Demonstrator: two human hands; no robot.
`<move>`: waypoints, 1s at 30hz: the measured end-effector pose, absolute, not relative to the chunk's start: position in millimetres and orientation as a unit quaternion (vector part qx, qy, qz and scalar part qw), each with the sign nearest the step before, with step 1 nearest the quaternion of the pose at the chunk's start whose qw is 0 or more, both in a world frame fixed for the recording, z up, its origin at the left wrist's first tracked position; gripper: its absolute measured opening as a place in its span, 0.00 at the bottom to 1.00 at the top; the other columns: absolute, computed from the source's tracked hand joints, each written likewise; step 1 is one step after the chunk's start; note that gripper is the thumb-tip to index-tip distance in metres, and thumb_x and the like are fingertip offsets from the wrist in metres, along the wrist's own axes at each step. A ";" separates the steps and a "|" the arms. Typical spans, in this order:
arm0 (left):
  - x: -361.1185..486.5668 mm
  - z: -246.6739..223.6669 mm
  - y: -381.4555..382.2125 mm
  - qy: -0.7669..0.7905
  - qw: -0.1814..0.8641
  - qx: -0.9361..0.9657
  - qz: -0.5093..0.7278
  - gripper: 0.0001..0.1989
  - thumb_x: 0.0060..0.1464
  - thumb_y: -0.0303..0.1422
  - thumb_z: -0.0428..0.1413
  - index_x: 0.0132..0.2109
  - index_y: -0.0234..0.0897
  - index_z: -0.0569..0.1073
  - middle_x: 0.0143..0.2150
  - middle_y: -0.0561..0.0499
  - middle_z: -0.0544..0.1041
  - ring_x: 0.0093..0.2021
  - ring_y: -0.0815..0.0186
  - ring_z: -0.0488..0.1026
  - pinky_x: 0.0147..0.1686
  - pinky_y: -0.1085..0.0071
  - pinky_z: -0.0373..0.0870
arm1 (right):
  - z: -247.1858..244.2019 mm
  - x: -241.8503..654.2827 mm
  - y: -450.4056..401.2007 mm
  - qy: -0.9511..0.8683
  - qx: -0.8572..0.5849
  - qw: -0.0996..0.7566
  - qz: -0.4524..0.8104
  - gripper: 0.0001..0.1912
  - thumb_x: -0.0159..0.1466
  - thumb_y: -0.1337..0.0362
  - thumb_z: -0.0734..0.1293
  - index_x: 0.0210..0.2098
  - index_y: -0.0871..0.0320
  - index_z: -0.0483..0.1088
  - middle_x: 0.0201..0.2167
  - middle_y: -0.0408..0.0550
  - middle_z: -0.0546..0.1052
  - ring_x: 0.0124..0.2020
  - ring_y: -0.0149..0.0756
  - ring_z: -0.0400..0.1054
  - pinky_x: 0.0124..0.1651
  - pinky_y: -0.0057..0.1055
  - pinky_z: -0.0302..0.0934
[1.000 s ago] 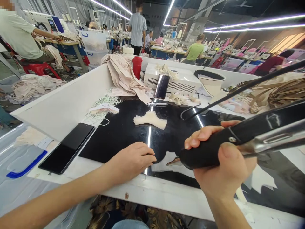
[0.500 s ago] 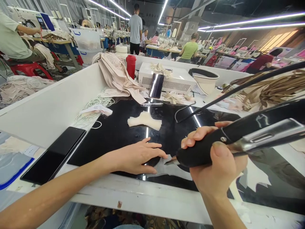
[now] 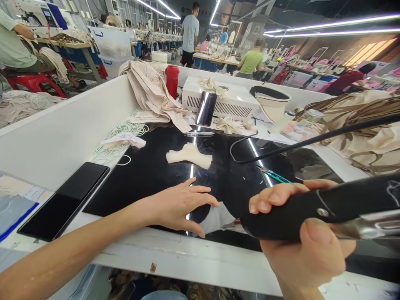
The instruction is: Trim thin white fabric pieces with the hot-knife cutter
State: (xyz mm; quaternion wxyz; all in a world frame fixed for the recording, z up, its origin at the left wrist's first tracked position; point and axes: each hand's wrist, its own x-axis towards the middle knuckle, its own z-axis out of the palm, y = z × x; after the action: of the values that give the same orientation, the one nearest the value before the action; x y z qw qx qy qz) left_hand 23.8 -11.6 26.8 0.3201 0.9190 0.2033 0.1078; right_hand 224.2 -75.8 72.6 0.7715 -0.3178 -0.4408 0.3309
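Beyond, clear bins (image 3: 119, 33) — pale contents (image 3: 106, 46), right hand (image 3: 308, 256) gripping black-handled tool (image 3: 281, 223)

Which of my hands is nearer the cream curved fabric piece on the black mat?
Left. Your left hand is spread just short of the cream curved fabric piece, apart from it; your right hand, gripping a black-and-silver handheld tool, is farther off to the right.

Ceiling lights (image 3: 343, 23): white tubes are glowing.
Warm stripes (image 3: 370, 53): are slanting at far right.
Tables (image 3: 218, 59): are stretching back in rows.
Red stool (image 3: 34, 82): is standing at left.
Counter (image 3: 131, 250): white walls (image 3: 62, 129) are edging its left and far sides.
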 end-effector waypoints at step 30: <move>26.7 23.5 -18.4 0.235 0.310 0.917 0.093 0.37 0.56 0.45 0.70 0.67 0.42 0.67 0.66 0.43 0.76 0.75 0.45 0.60 0.74 0.32 0.42 | 66.0 207.8 -51.2 -0.464 -0.301 0.776 0.304 0.18 0.59 0.61 0.77 0.46 0.52 0.71 0.29 0.37 0.77 0.24 0.32 0.72 0.28 0.33 0.71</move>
State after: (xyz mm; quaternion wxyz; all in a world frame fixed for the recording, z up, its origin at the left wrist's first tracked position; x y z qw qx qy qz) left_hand 26.7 -18.4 23.5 0.3096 0.9167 0.2352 0.0927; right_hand 207.8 -51.2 66.0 0.7759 -0.3008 -0.4638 0.3041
